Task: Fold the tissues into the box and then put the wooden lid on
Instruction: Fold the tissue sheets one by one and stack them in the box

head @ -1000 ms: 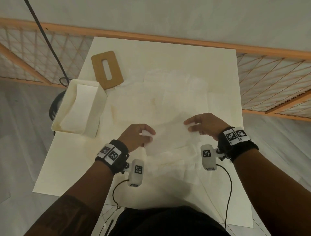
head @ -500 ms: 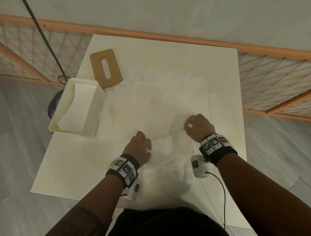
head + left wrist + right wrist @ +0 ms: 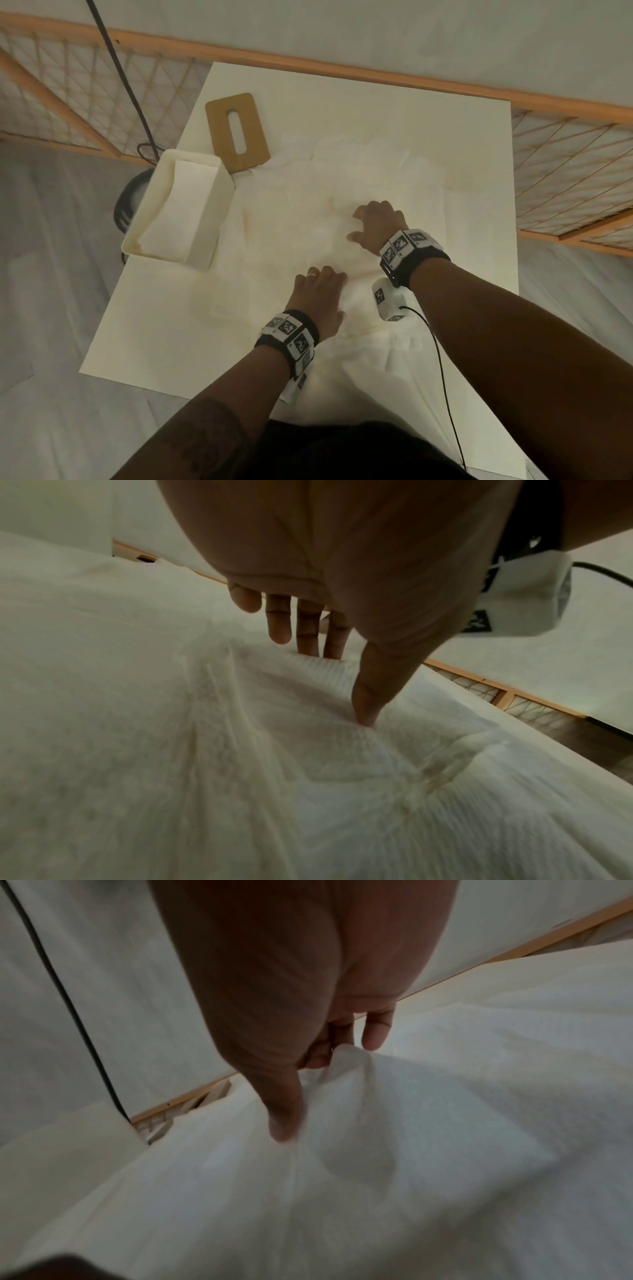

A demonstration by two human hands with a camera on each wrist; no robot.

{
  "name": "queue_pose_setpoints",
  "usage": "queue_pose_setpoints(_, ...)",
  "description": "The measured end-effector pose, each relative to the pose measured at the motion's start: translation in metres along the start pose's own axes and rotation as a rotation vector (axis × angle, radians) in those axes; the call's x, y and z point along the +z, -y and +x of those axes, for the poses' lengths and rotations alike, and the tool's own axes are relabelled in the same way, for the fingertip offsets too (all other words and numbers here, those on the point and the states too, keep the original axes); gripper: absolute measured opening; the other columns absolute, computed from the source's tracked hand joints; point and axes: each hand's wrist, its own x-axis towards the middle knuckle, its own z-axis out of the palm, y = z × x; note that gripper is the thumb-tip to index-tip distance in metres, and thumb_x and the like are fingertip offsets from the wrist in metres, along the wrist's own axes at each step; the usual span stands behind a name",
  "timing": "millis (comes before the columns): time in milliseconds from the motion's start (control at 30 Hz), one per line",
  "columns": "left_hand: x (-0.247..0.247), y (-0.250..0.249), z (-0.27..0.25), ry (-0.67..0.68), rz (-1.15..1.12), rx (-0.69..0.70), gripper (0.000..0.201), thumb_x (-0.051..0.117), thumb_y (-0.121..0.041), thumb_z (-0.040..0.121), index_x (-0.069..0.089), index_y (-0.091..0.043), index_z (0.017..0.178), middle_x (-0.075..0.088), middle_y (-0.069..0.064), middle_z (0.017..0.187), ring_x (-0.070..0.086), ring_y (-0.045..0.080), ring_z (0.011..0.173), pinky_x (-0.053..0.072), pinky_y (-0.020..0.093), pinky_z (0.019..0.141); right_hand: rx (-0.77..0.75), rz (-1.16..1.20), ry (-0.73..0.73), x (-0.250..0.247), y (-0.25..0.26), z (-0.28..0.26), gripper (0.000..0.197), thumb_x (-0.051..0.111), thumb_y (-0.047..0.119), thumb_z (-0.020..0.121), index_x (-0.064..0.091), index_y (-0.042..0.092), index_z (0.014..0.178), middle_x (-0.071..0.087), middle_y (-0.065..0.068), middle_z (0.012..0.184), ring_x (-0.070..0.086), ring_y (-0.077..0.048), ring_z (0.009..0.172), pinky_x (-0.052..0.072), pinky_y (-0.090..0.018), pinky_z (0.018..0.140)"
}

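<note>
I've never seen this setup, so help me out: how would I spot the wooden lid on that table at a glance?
Start at the pale table and look to its far left corner. There the wooden lid lies flat, just beyond the open white box, which already holds a tissue. It is the only brown thing on the tabletop, a rounded rectangle with a long slot through its middle.

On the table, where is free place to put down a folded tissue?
Bare table lies near the box, left of the left hand; also behind the wooden lid. Loose tissues crowd the middle.
</note>
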Motion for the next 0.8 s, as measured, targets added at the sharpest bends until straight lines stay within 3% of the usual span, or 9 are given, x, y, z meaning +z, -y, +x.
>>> queue_pose_setpoints(167, 0.0, -0.001, 0.003, -0.022, 0.022, 0.027, 0.063, 0.069, -0.041, 0.087, 0.043, -0.025, 0.142, 0.044, 0.0, 0.136, 0.044, 0.029, 0.126, 0.037, 0.044, 0.105, 0.005, 0.104, -0.026, -0.037, -0.005, -0.006, 0.046, 0.066, 0.049, 0.094, 0.061, 0.024, 0.132, 0.053, -0.003, 0.14, 0.047, -0.027, 0.133, 0.031, -0.043, 0.11)
queue_pose_setpoints(267, -0.001, 0.002, 0.004, -0.026, -0.06, 0.01, 0.062, 0.068, -0.048, 0.087, 0.046, -0.025, 0.14, 0.042, -0.001, 0.137, 0.041, 0.028, 0.127, 0.035, 0.043, 0.108, 0.042, 0.337, -0.178, -0.067, -0.018, -0.018, 0.037, 0.066, 0.046, 0.094, 0.064, 0.019, 0.119, 0.064, -0.003, 0.119, 0.059, -0.028, 0.114, 0.042, -0.035, 0.093)
queue_pose_setpoints(333, -0.008, 0.007, 0.008, -0.06, -0.311, -0.109, 0.068, 0.064, -0.061, 0.086, 0.046, -0.024, 0.141, 0.042, -0.001, 0.141, 0.04, 0.025, 0.129, 0.033, 0.042, 0.111, 0.075, 0.559, -0.219, -0.08, -0.029, -0.025, 0.037, 0.07, 0.044, 0.092, 0.064, 0.01, 0.106, 0.066, -0.004, 0.101, 0.061, -0.025, 0.093, 0.042, -0.031, 0.076)
queue_pose_setpoints(400, -0.023, 0.013, 0.016, -0.112, -0.68, -0.277, 0.092, 0.06, -0.078, 0.077, 0.044, -0.02, 0.146, 0.044, 0.001, 0.148, 0.041, 0.023, 0.135, 0.033, 0.043, 0.115, 0.093, 0.868, -0.182, -0.085, -0.04, -0.032, 0.046, 0.075, 0.039, 0.089, 0.061, -0.003, 0.1, 0.068, -0.01, 0.088, 0.059, -0.025, 0.076, 0.043, -0.033, 0.069)
queue_pose_setpoints(500, -0.052, 0.021, 0.025, -0.124, -1.377, -0.377, 0.124, 0.068, -0.089, 0.052, 0.038, -0.019, 0.151, 0.045, 0.002, 0.151, 0.043, 0.02, 0.139, 0.034, 0.04, 0.116, 0.105, 1.267, -0.098, -0.082, -0.053, -0.045, 0.046, 0.079, 0.029, 0.088, 0.064, -0.007, 0.113, 0.073, -0.018, 0.098, 0.062, -0.029, 0.082, 0.048, -0.039, 0.074)
queue_pose_setpoints(567, -0.067, 0.023, 0.031, -0.043, -1.703, -0.368, 0.102, 0.08, -0.078, 0.052, 0.053, -0.023, 0.133, 0.058, -0.002, 0.136, 0.053, 0.015, 0.129, 0.039, 0.036, 0.111, 0.093, 1.46, -0.041, -0.078, -0.058, -0.052, 0.043, 0.075, 0.021, 0.091, 0.064, -0.007, 0.121, 0.073, -0.022, 0.116, 0.069, -0.033, 0.097, 0.055, -0.042, 0.087)
queue_pose_setpoints(667, -0.082, 0.016, 0.037, -0.052, -1.781, -0.294, 0.013, 0.071, -0.033, 0.094, 0.063, -0.025, 0.1, 0.072, -0.009, 0.1, 0.063, 0.015, 0.1, 0.048, 0.032, 0.095, 0.098, 1.627, 0.018, -0.07, -0.061, -0.06, 0.039, 0.066, 0.012, 0.097, 0.06, -0.008, 0.129, 0.071, -0.019, 0.122, 0.071, -0.03, 0.108, 0.059, -0.033, 0.086)
queue_pose_setpoints(700, -0.084, 0.015, 0.037, -0.09, -1.764, -0.291, 0.004, 0.066, -0.019, 0.097, 0.066, -0.023, 0.098, 0.073, -0.007, 0.096, 0.065, 0.016, 0.094, 0.051, 0.032, 0.089, 0.118, 1.637, 0.027, -0.067, -0.062, -0.062, 0.041, 0.066, 0.012, 0.096, 0.058, -0.009, 0.13, 0.07, -0.02, 0.123, 0.07, -0.03, 0.109, 0.059, -0.033, 0.085)
queue_pose_setpoints(800, -0.084, 0.022, 0.038, -0.203, -1.738, -0.273, 0.017, 0.064, -0.005, 0.095, 0.07, -0.012, 0.109, 0.075, 0.006, 0.105, 0.07, 0.022, 0.093, 0.059, 0.036, 0.087, 0.184, 1.604, 0.05, -0.057, -0.07, -0.066, 0.042, 0.074, 0.017, 0.091, 0.062, -0.007, 0.124, 0.073, -0.02, 0.114, 0.071, -0.034, 0.103, 0.06, -0.037, 0.08)
